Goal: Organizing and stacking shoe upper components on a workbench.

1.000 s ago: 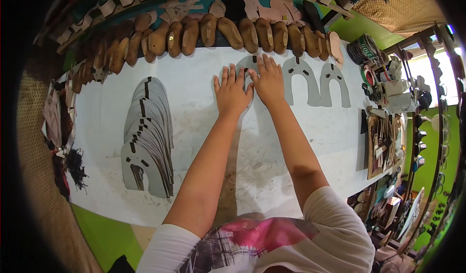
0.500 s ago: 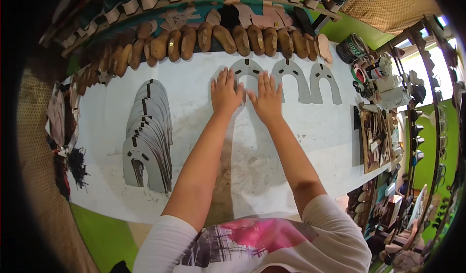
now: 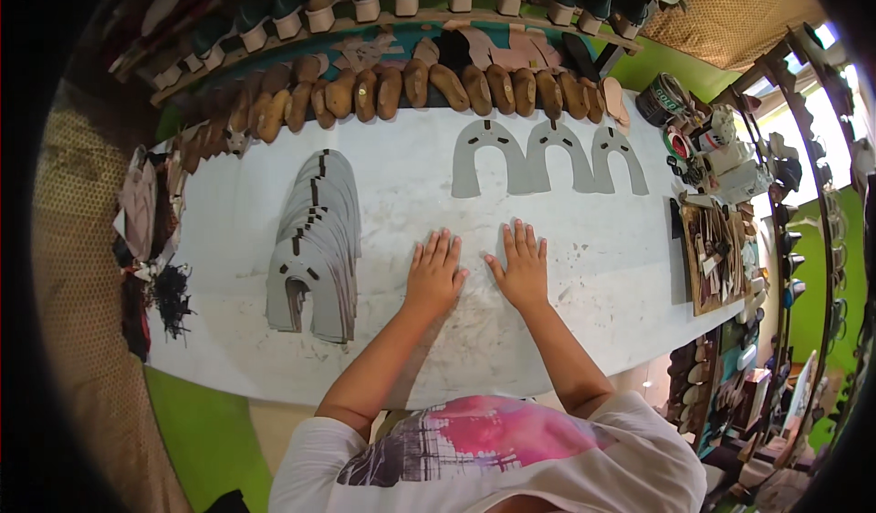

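My left hand (image 3: pixel 436 271) rests flat on the white tabletop (image 3: pixel 392 212), palm down, with fingers a little apart. Beside it, my right hand (image 3: pixel 522 265) lies flat too, its thumb spread toward the left. Neither hand holds anything. Beyond my hands lie three grey U-shaped shoe-upper pieces with dark marks: the left piece (image 3: pixel 488 144), the middle piece (image 3: pixel 550 148) and the right piece (image 3: pixel 617 153), side by side. To the left, an overlapping stack of the same grey pieces (image 3: pixel 306 276) runs away from me, its near piece on top.
A row of brown shoe lasts (image 3: pixel 447 89) lines the table's far edge. Cans (image 3: pixel 662 98) and containers crowd the far right, above a wooden tray (image 3: pixel 707 280) of tools. Dark scraps (image 3: pixel 172 299) lie at the left edge. Shelves (image 3: pixel 803 194) with shoes stand at right.
Both hands have drawn back toward me from the leftmost laid-out grey piece, which now shows whole. The view has shifted slightly. The pieces appear to stay in place.
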A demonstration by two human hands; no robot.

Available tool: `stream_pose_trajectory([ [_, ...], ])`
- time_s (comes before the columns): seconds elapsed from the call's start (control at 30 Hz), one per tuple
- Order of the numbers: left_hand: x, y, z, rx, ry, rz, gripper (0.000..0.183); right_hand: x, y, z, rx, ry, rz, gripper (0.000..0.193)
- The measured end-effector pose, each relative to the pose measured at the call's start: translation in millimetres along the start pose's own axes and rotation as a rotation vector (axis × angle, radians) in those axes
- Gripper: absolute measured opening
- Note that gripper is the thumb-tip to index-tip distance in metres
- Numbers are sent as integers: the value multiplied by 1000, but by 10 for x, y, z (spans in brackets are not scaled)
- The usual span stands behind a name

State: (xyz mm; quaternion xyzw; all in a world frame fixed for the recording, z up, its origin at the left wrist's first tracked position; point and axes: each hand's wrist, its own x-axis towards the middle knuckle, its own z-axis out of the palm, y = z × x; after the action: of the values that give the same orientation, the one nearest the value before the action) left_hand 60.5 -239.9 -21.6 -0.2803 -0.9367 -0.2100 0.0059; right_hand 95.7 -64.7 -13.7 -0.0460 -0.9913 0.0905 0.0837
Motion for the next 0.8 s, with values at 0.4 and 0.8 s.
stream_pose_trajectory([
  [0.4, -659, -221, -709, -370, -37, -3, 15, -146, -470, -260, 232, 154, -185, 8],
  [0.8, -1201, -1402, -1239, 184, 613, -655, 34, 105, -2026, -65, 670, -334, -378, 47],
])
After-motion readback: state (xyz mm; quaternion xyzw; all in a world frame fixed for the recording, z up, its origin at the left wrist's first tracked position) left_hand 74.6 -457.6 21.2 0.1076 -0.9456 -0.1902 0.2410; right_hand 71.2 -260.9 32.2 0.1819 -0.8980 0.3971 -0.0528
